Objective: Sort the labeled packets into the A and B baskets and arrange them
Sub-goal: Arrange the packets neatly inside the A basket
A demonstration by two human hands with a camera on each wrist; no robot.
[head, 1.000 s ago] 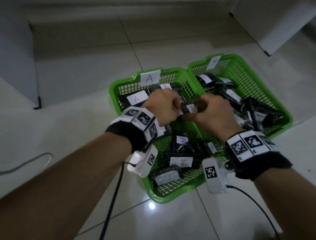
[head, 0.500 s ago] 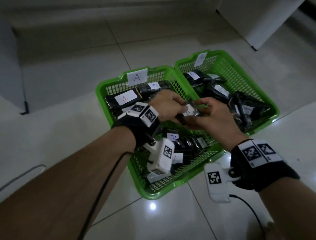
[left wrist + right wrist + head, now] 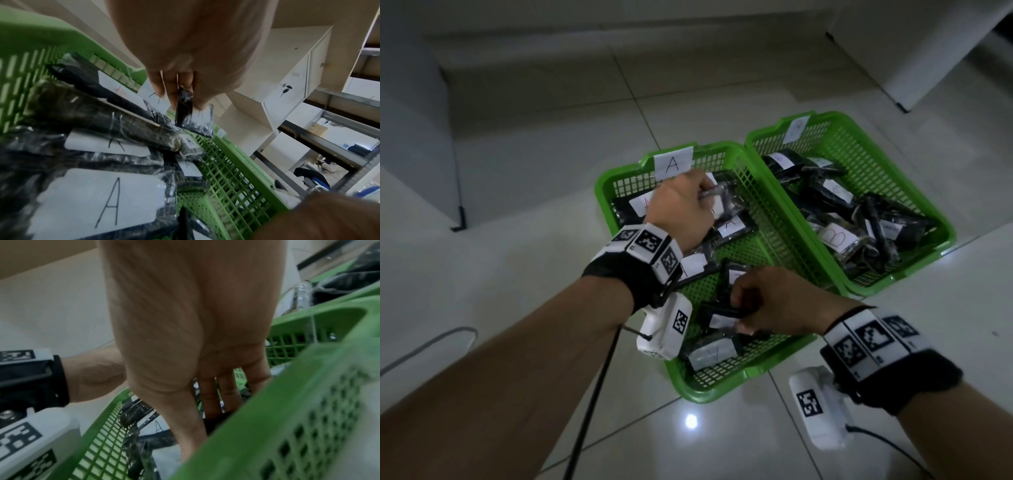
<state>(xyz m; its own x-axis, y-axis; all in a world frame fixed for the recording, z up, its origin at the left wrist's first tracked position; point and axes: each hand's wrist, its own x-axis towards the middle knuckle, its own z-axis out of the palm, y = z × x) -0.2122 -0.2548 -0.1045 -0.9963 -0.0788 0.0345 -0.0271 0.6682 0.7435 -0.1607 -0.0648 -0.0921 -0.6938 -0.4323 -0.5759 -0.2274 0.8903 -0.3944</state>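
Two green baskets stand side by side on the floor in the head view. The A basket [image 3: 729,387] is on the left, the B basket [image 3: 835,137] on the right. Both hold black plastic-wrapped packets with white letter labels. My left hand [image 3: 700,193] is at the far end of the A basket, just below its A tag [image 3: 674,163], and pinches a small black packet [image 3: 184,104] that hangs from my fingers. My right hand [image 3: 738,308] is at the near end of the A basket, fingers curled round another black packet [image 3: 722,310].
Packets marked A [image 3: 107,201] lie overlapping along the A basket's bottom. A packet marked B [image 3: 837,236] tops the pile in the B basket. A white cabinet [image 3: 914,51] stands far right, a grey cable [image 3: 424,346] lies left on the tiles.
The hands, together over the middle of the A basket on one small packet, have parted. The left carried it to the far end; the right dropped to the near end and gripped another packet.
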